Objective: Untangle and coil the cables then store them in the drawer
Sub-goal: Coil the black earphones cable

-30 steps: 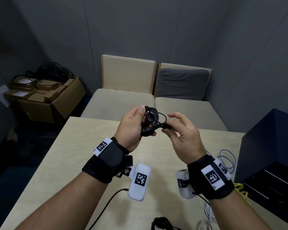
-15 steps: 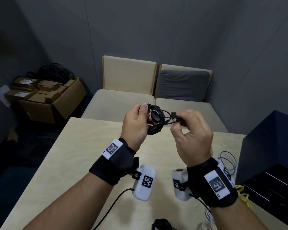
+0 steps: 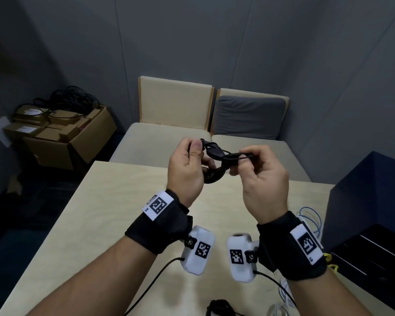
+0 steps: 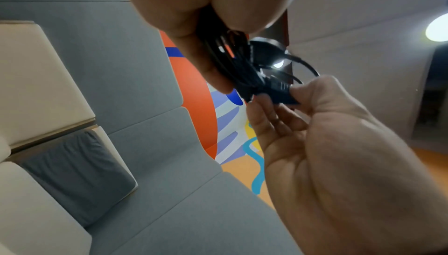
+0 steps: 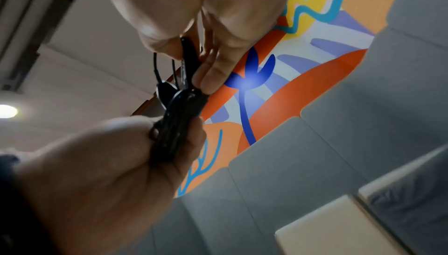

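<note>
Head view, entry list.

1. Black cable coil (image 3: 212,177): a small tight bundle, held in the air between both hands, above the far end of the worktop (image 3: 100,224) and touching no surface. A round black disc (image 3: 214,153) sits at the top of the bundle.

2. Left hand (image 3: 186,165): grips the left side of the coil. Its fingers (image 4: 191,57) are curled round the strands and the thumb is pressed on top.

3. Right hand (image 3: 262,179): thumb and forefinger pinch the plug (image 3: 243,155) at the loose end. The remaining fingers are bent loosely below it. A short free length of cable runs from the coil to the plug.

4. Blue cable (image 3: 311,215): looped, lying on the worktop near its right side, partly hidden behind the right wrist.

5. Yellow cable (image 3: 331,263): at the worktop's right edge, mostly hidden by the wristband.

6. White cable (image 3: 283,290): on the worktop at the near right, cut off by the frame.

7. Second black cable (image 3: 218,307): at the near edge, only its top showing.

8. Dark blue cabinet (image 3: 363,190): stands against the right side of the worktop. Whether the black part below it is the drawer cannot be told.

9. Cardboard box (image 3: 84,137): on the floor at the far left, with a pile of black wires (image 3: 71,99) on top.

10. Beige bench (image 3: 160,147): beyond the worktop, with a grey cushion (image 3: 249,115) against its right backrest.
</note>
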